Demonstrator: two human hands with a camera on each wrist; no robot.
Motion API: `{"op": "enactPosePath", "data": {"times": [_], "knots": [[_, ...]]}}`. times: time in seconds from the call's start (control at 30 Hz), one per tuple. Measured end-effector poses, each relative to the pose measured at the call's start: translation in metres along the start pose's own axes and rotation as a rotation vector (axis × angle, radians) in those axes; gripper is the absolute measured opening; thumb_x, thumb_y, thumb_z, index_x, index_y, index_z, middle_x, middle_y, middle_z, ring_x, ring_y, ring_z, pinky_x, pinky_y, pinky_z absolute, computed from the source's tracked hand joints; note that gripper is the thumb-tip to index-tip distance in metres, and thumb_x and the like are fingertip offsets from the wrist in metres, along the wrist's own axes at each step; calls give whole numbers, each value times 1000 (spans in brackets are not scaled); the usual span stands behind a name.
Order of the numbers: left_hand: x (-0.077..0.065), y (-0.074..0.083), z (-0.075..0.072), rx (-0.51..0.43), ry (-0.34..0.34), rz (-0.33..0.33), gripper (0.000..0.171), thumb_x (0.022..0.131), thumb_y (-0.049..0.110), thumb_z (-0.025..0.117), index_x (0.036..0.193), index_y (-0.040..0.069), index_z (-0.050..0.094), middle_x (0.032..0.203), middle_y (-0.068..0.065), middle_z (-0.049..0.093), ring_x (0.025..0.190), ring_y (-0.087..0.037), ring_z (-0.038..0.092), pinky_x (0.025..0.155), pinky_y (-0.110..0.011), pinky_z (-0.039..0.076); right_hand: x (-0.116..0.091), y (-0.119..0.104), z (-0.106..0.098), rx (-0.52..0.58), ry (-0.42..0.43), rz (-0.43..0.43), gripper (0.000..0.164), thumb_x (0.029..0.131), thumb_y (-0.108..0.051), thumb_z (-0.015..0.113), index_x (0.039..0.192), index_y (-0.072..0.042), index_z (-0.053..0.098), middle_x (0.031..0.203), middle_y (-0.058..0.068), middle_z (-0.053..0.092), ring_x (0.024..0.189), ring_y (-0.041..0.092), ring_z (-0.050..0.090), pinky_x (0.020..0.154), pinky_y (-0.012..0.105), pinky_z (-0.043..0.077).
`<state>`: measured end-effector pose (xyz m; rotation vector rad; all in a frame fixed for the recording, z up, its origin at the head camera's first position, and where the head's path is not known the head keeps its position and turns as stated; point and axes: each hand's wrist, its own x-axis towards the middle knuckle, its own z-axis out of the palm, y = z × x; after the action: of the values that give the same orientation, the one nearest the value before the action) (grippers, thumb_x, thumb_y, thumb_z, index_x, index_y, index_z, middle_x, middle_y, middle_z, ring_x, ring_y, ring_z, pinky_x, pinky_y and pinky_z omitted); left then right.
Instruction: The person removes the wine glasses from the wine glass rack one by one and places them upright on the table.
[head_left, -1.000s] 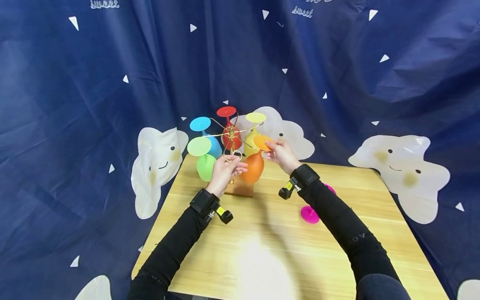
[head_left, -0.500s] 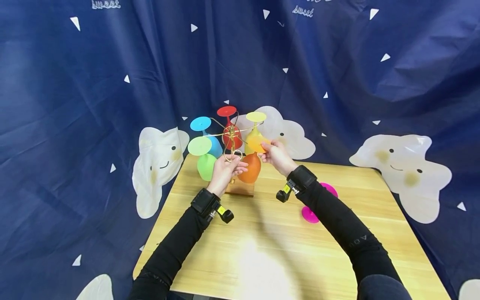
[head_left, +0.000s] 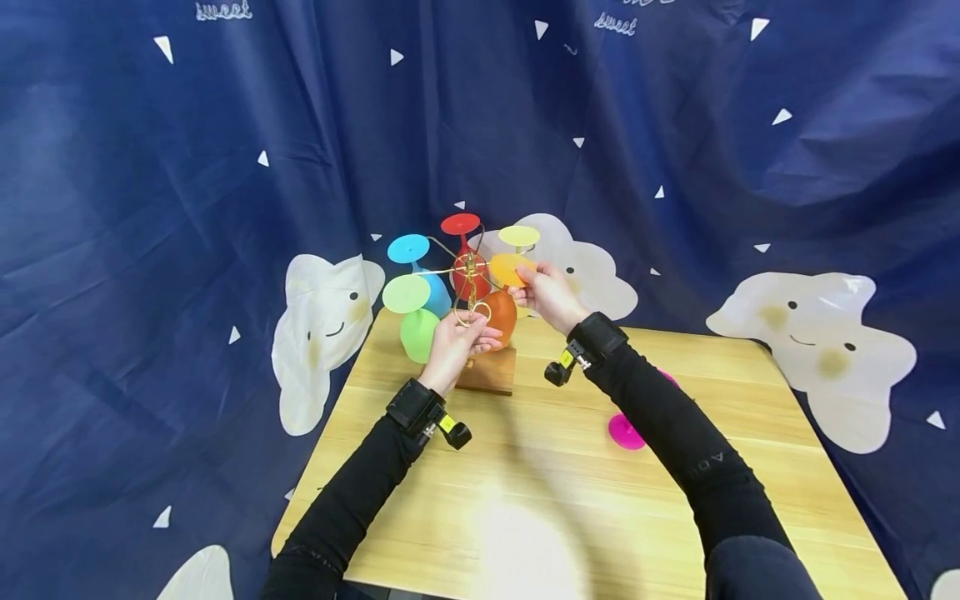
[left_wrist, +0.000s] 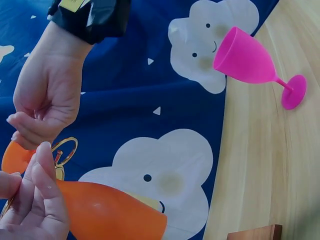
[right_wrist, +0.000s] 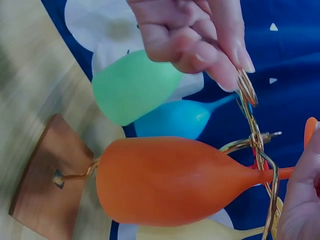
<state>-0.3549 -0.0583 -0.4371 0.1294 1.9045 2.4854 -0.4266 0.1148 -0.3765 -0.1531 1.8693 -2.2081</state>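
Observation:
My left hand pinches the gold ring at the top of a gold wire goblet rack. My right hand grips the round foot of an orange goblet, which hangs bowl down. In the right wrist view its stem lies against the rack's wire; whether it is seated in a hook I cannot tell. Upside down around the rack hang a green goblet, a blue goblet, a red goblet and a yellow goblet.
The rack's wooden base stands near the back left of the wooden table. A pink goblet lies on its side to the right, partly behind the right sleeve in the head view. A blue curtain hangs behind the table.
My right hand has moved left with the orange goblet, bringing its foot from the rack's right side closer to the centre post. The left hand keeps holding the ring.

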Motion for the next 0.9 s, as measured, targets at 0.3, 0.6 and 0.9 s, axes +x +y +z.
{"op": "enactPosePath", "data": {"times": [0.3,0.6,0.9], "knots": [[3,-4,-1,21,-24,14,12,104,9,59,111,1,53,89,-14,77,71,-12,73,68,-18,59,5,-5,-12,70,90,20,12,110,-14,44,112,-2,45,75,3,59,60,9,56,57,15,51],[2,-4,1,19,-21,11,12,104,7,58,112,1,53,90,-15,76,70,-13,73,68,-19,60,8,-6,-23,102,170,46,11,109,-14,46,111,-7,38,73,4,60,60,8,59,60,14,54],[3,-6,-1,11,-26,44,11,104,6,56,111,1,50,90,-16,76,70,-12,73,67,-18,59,-3,-1,-40,94,163,35,11,110,-14,44,110,-4,41,71,3,63,59,8,61,61,13,56]]}}
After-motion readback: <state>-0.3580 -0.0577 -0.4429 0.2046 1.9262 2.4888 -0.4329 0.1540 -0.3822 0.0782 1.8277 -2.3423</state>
